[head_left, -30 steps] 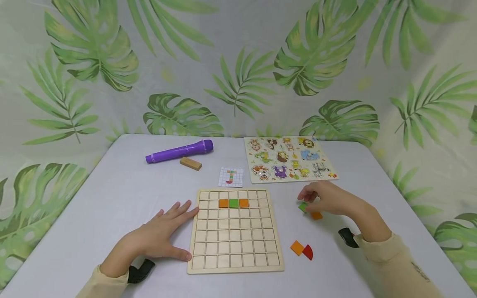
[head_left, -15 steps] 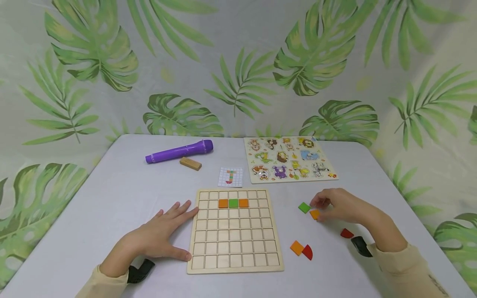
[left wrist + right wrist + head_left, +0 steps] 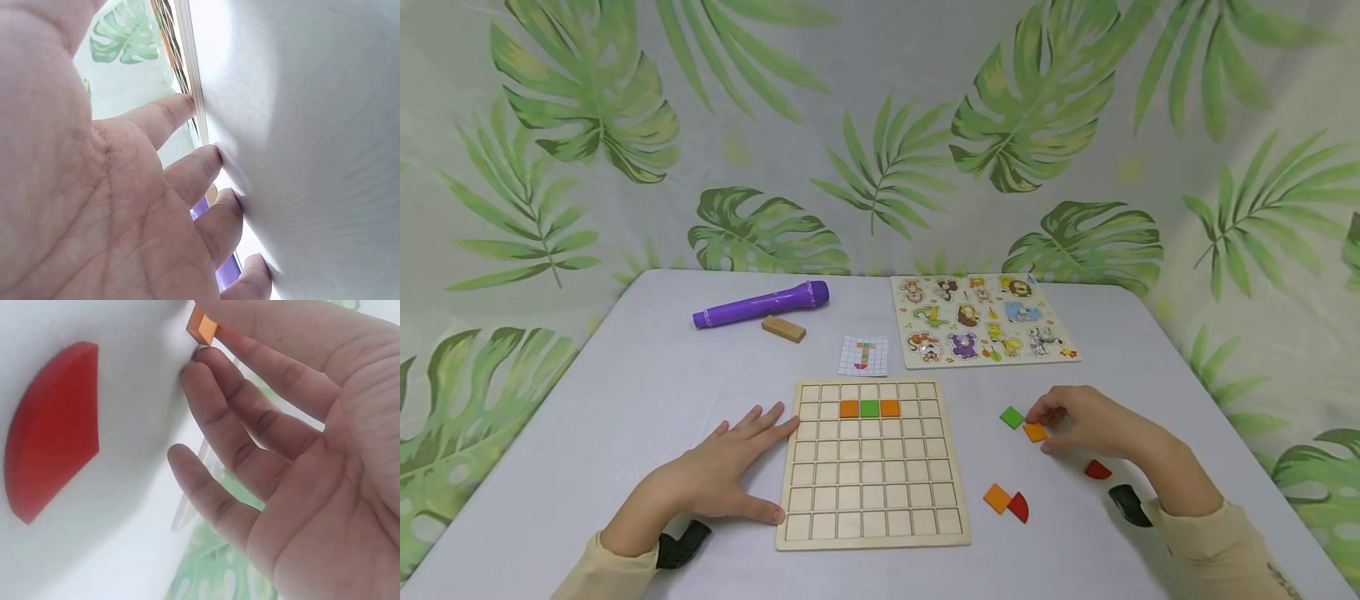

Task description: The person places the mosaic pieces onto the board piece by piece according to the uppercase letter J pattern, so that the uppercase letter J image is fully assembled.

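Note:
At the right of the head view, my right hand has thumb and index finger at opposite edges of an orange square tile, pinching it low over the table. That orange tile shows between thumb and finger in the right wrist view. A green square tile lies right beside it. My left hand rests spread on the table, its thumb and index fingertips at the left edge of a wooden grid board. Two orange tiles with a green tile between them sit in the board's second row.
A red quarter-circle piece lies near my right wrist. Closer to me are another orange tile and red quarter-circle. Behind the board lie a pattern card, a wooden block, a purple toy microphone and an animal puzzle.
My right hand has moved from the green tile toward me and right, to the orange tile, uncovering the red quarter-circle near the wrist. The left hand has stayed still.

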Demonstrator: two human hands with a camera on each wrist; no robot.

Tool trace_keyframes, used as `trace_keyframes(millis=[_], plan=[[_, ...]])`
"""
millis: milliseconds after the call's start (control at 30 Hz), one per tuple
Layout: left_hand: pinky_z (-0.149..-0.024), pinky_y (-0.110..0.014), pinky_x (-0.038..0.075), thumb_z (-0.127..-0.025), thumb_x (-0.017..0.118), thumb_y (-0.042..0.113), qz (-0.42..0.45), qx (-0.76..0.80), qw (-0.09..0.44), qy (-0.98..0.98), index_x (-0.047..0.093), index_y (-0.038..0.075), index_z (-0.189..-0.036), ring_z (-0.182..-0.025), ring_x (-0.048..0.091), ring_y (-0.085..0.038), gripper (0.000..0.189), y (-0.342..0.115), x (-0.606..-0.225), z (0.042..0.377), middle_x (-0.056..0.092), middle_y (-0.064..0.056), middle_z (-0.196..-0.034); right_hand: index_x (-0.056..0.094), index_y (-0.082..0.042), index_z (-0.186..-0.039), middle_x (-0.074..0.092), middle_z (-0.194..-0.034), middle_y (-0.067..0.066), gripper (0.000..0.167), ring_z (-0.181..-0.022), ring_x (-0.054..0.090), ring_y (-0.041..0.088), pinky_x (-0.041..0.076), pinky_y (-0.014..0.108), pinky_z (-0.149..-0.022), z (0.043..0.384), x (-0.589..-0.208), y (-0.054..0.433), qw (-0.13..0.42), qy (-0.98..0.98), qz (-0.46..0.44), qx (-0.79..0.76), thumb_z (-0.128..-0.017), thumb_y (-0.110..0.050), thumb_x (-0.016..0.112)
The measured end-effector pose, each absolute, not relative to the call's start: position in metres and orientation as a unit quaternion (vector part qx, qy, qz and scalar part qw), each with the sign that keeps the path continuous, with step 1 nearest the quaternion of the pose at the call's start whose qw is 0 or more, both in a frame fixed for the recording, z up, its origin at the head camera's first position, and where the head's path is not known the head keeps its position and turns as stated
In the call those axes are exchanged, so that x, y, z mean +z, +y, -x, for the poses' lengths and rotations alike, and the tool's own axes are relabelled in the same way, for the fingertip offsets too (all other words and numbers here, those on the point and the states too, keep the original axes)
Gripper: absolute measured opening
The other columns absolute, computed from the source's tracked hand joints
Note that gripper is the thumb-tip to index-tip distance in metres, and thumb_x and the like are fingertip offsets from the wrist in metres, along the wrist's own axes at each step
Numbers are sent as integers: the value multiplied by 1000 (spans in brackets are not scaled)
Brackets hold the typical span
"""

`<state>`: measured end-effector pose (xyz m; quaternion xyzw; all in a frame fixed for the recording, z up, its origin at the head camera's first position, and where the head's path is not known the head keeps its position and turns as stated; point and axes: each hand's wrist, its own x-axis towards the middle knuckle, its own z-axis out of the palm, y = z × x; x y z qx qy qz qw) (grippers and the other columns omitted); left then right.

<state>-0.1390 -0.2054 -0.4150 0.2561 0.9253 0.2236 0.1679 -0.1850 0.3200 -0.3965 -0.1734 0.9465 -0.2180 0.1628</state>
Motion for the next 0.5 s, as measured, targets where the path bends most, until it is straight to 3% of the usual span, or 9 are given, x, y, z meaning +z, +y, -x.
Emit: trace_keyframes(millis=[500], plan=[[-124, -83, 14, -78, 85, 70, -256, 227, 168, 924, 31, 22, -171, -165, 16, -52, 118, -206, -415, 139, 20, -15, -180, 79, -12, -107, 74, -104, -5, 25, -95, 64, 14, 59, 25, -83, 186, -402, 321, 154, 947, 176, -219, -85, -15, 91]])
